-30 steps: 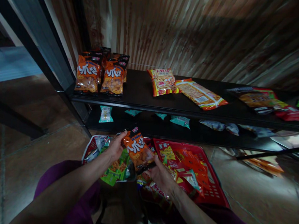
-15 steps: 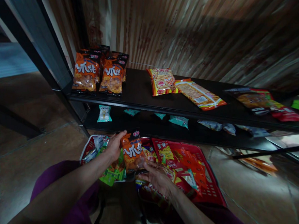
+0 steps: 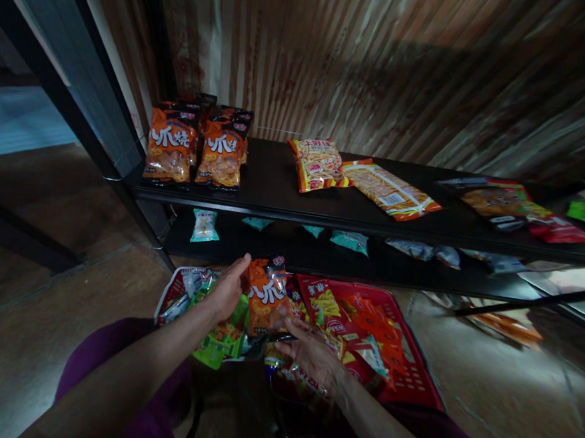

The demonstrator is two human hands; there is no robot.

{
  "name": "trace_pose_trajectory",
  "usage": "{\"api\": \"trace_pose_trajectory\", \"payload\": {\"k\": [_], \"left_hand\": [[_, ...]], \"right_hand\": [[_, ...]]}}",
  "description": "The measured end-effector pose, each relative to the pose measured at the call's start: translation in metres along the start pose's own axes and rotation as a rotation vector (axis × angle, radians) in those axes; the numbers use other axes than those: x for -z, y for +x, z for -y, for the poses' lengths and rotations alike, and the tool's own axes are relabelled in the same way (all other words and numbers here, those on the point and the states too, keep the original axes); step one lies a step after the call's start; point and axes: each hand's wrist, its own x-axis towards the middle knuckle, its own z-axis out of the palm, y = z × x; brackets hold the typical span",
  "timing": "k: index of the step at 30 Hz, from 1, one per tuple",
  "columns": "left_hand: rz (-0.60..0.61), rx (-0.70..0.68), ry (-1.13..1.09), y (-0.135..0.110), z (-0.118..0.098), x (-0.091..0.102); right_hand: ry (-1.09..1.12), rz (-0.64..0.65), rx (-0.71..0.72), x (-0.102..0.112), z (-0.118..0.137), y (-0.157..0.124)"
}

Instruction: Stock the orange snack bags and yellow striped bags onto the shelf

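Between my hands, above the baskets, is an orange and black snack bag (image 3: 266,295), its printed front facing up. My left hand (image 3: 231,288) grips the bag's upper left edge, thumb side toward the shelf. At the bag's lower right corner, my right hand (image 3: 312,351) has its fingers closed on the edge. Matching orange bags (image 3: 171,147) stand upright in two rows at the left end of the upper shelf (image 3: 270,180). Under my left arm lie green snack packets (image 3: 218,341) in the left basket (image 3: 170,287).
A red basket (image 3: 423,370) full of red and orange packets stands at the right. Farther along the upper shelf lie a yellow snack bag (image 3: 319,165), a flat noodle-like packet (image 3: 391,191) and others. Teal packets (image 3: 350,241) rest on the lower shelf. A dark post (image 3: 137,216) bounds the left.
The held orange bag and my left hand have shifted slightly right. My right hand stays at the bag's lower corner. The view has moved a little.
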Motion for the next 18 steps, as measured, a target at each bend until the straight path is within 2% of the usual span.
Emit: {"api": "trace_pose_trajectory", "payload": {"k": [4,7,11,13,18], "left_hand": [[0.005,-0.028,0.103,-0.005,0.008,0.002],[0.019,0.044,0.133,-0.009,0.014,0.003],[0.138,0.112,0.157,-0.014,0.020,0.001],[0.191,0.110,0.197,-0.015,0.021,0.000],[0.172,0.083,0.222,-0.016,0.023,0.002]], "right_hand": [[0.051,0.004,0.000,-0.001,0.001,0.000],[0.097,0.022,0.006,-0.001,-0.001,0.001],[0.135,-0.008,0.031,-0.002,0.000,0.002],[0.125,-0.004,0.042,-0.002,0.000,0.001],[0.016,0.036,0.090,0.000,0.002,-0.004]]}}
